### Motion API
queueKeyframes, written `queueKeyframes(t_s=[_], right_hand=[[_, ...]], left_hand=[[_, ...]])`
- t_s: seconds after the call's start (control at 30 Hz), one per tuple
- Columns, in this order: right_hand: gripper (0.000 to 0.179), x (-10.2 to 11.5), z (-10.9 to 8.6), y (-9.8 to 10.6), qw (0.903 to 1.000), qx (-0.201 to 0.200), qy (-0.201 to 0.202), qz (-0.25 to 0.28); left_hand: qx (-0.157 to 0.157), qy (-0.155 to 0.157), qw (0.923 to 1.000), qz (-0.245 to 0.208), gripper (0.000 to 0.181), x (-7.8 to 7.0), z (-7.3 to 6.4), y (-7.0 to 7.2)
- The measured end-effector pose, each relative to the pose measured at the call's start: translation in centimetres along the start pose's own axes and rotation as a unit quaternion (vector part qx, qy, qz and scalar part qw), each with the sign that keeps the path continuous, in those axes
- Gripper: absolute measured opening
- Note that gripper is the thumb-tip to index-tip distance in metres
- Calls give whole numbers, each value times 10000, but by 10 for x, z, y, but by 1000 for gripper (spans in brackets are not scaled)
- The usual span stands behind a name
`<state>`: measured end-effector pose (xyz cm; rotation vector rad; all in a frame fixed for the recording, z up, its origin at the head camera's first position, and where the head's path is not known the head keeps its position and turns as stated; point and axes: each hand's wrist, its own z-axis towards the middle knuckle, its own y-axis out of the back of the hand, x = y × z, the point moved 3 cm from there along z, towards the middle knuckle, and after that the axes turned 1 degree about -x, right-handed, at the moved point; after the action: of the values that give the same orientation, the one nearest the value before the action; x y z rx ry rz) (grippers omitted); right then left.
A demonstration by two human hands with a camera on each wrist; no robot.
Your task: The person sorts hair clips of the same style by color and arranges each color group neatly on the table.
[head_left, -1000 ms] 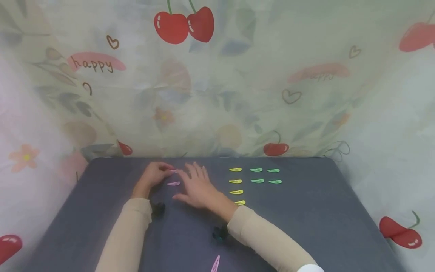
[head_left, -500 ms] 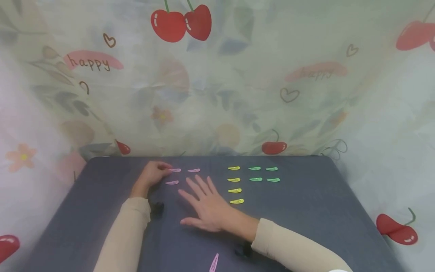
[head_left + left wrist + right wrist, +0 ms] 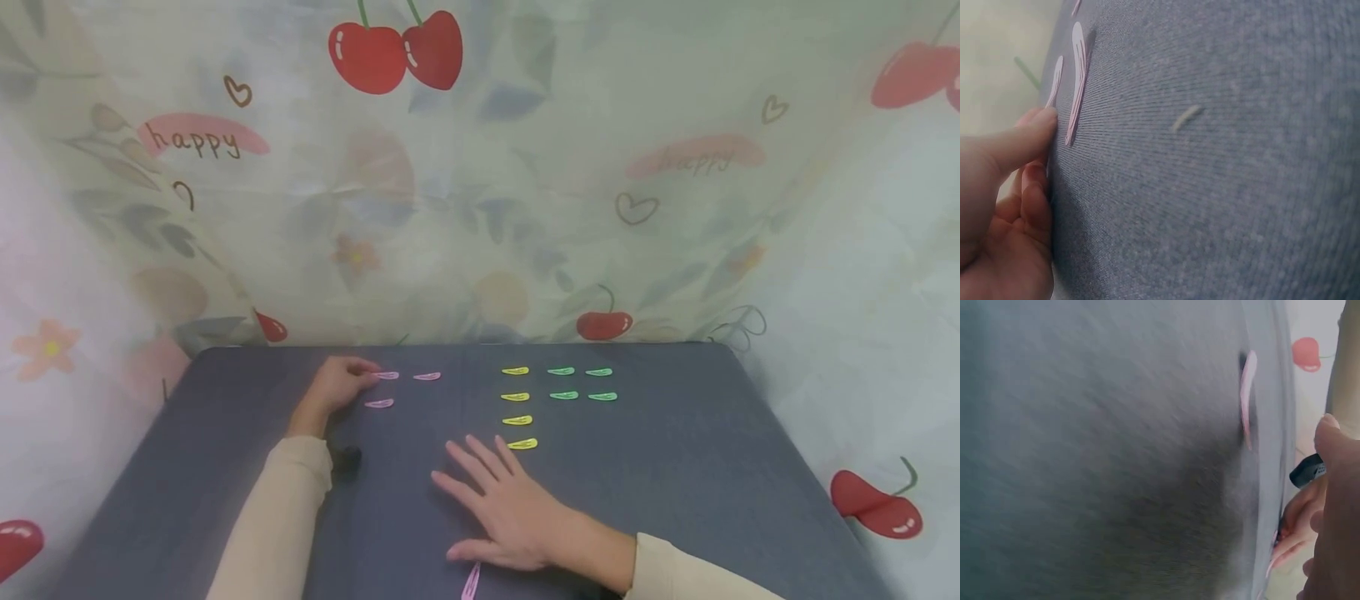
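At the back left of the table, my left hand (image 3: 341, 385) pinches the narrow end of a pink hair clip (image 3: 387, 376). The left wrist view shows thumb and fingers at the tip of this clip (image 3: 1056, 78). A second pink clip (image 3: 427, 377) lies to its right, and a third pink clip (image 3: 379, 403) lies in front of it. My right hand (image 3: 513, 517) hovers with spread fingers over the front middle, holding nothing. Just below its thumb lies a lone pink clip (image 3: 470, 582), partly cut off by the frame edge; in the right wrist view this clip (image 3: 1247, 400) lies apart from the fingers.
Yellow hair clips (image 3: 517, 421) form a column right of centre. Green hair clips (image 3: 564, 396) lie in two rows beside them. The dark cloth-covered table (image 3: 712, 467) ends at a printed curtain (image 3: 480, 208) behind and at both sides.
My right hand has drawn back from the pink clips toward the front right, near the lone pink clip, uncovering the second back-row pink clip. My left hand has stayed at its clip.
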<state>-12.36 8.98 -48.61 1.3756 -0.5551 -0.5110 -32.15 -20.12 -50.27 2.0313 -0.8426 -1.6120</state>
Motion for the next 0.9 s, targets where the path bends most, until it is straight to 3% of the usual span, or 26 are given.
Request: queueKeyframes(t_s=[0.3,0.43,0.6,0.67,0.77,0.83,0.9], right_hand=[[89,10,-31,-5,9995,-148,273,-30],[78,14,-36,-7,9972,228,494,520],[50,14,-36,-9,9836,649,729,1519],[39,15,-36,-8,9816,425,945,1603],[26,18,-34,-7,9817,-219,1304,1372],[16,21,-33,-6,9809,-611,1438,1160],[8,22,-31,-6,9806,-756,1458,1069]], left_hand=[[60,150,9998,-124,31,4,2,0],[47,122,9998,-131,31,3,1,0],[17,110,9999,-85,31,0,-1,-1],[29,84,9999,-56,32,-1,-2,-2],[13,94,9999,-40,32,-2,-3,-2],[13,57,10000,-15,32,-2,-4,-1],[-33,38,10000,5,31,-2,-3,-1]])
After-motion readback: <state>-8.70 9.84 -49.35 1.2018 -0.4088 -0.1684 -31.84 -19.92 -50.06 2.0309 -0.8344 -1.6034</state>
